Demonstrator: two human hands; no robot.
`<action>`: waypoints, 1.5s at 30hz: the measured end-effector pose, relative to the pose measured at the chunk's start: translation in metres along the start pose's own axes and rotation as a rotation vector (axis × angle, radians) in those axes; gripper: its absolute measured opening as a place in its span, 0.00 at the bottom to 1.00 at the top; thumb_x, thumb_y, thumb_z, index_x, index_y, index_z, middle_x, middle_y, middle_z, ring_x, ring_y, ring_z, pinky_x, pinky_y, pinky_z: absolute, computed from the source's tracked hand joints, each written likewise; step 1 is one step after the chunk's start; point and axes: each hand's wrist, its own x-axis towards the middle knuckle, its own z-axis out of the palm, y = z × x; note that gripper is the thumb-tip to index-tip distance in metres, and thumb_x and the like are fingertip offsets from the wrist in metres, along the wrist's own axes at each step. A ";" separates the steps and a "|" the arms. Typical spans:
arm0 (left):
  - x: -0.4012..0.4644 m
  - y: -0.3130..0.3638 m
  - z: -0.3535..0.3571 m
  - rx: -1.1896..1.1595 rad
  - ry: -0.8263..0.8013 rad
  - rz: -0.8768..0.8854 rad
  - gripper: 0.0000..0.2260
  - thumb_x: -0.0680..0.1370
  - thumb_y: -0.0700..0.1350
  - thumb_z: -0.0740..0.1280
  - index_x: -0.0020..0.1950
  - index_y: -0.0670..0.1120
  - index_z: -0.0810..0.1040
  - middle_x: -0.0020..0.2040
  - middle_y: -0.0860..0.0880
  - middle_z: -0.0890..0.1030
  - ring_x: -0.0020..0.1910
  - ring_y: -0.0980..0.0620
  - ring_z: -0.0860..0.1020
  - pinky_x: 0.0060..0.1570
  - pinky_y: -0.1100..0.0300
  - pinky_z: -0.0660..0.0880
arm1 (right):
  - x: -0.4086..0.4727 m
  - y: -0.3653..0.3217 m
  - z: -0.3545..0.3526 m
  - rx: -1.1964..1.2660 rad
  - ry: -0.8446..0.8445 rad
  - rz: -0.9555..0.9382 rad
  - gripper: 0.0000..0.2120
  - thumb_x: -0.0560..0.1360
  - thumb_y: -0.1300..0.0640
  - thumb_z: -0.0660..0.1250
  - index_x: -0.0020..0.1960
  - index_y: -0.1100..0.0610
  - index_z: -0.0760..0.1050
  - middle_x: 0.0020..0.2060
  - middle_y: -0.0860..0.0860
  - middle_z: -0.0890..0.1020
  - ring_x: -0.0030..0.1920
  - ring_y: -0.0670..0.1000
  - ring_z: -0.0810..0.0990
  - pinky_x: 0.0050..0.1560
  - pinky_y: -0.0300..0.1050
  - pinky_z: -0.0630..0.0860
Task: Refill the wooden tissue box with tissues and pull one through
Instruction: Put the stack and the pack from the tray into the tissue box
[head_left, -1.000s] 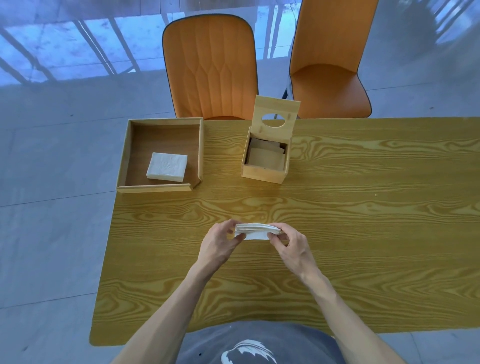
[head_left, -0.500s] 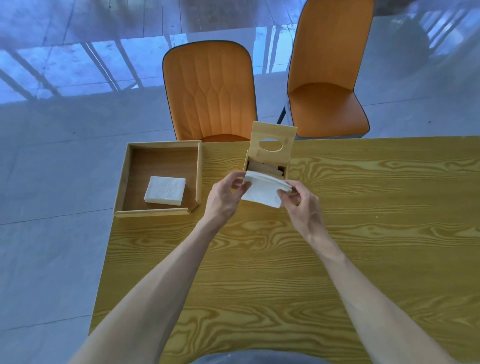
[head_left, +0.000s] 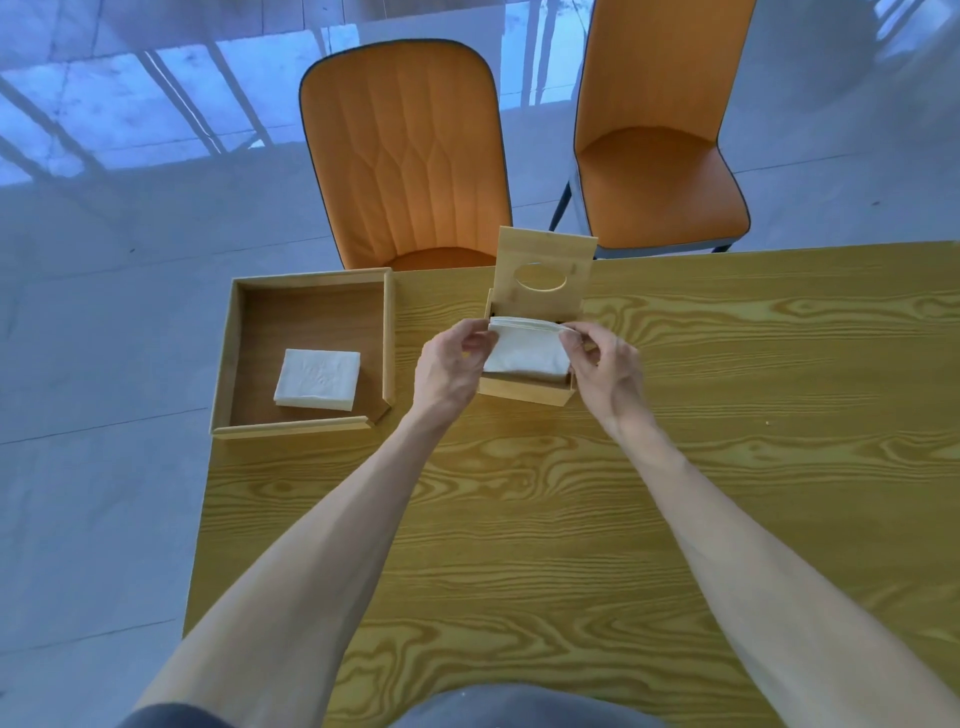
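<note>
The wooden tissue box (head_left: 524, 392) stands near the table's far edge, its hinged lid (head_left: 544, 270) raised upright with an oval slot in it. A white stack of tissues (head_left: 527, 347) is tilted into the box's open top, its lower part inside. My left hand (head_left: 451, 366) pinches the stack's left end and my right hand (head_left: 602, 369) pinches its right end. A second tissue stack (head_left: 318, 379) lies flat in the wooden tray (head_left: 236, 358) to the left of the box.
The yellow wood-grain table (head_left: 727, 441) ends just left of the tray and just behind the box. Two orange chairs (head_left: 410, 150) (head_left: 657, 130) stand beyond the far edge. Grey tiled floor lies to the left.
Both hands carried the tissue stack from near the front of the table forward to the box; it now sits tilted in the box's opening. The head camera moved closer.
</note>
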 end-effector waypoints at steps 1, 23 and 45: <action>0.000 0.000 0.001 0.011 0.009 -0.010 0.14 0.79 0.52 0.66 0.62 0.50 0.80 0.49 0.52 0.83 0.49 0.51 0.82 0.51 0.54 0.78 | 0.001 0.000 0.001 -0.011 0.010 0.011 0.18 0.81 0.45 0.61 0.60 0.57 0.78 0.47 0.51 0.84 0.45 0.49 0.81 0.45 0.42 0.76; 0.015 0.002 0.021 0.280 0.140 -0.089 0.14 0.76 0.48 0.69 0.59 0.49 0.72 0.49 0.51 0.82 0.45 0.51 0.77 0.42 0.57 0.67 | 0.021 -0.007 0.017 -0.404 0.074 0.010 0.06 0.76 0.54 0.71 0.51 0.51 0.84 0.51 0.53 0.78 0.44 0.52 0.80 0.38 0.41 0.72; -0.028 -0.078 -0.125 0.324 0.291 -0.220 0.14 0.78 0.53 0.65 0.62 0.50 0.76 0.56 0.51 0.83 0.53 0.49 0.81 0.46 0.55 0.75 | -0.021 -0.121 0.105 -0.118 -0.228 0.022 0.17 0.78 0.48 0.65 0.59 0.57 0.81 0.53 0.52 0.85 0.52 0.51 0.83 0.52 0.44 0.78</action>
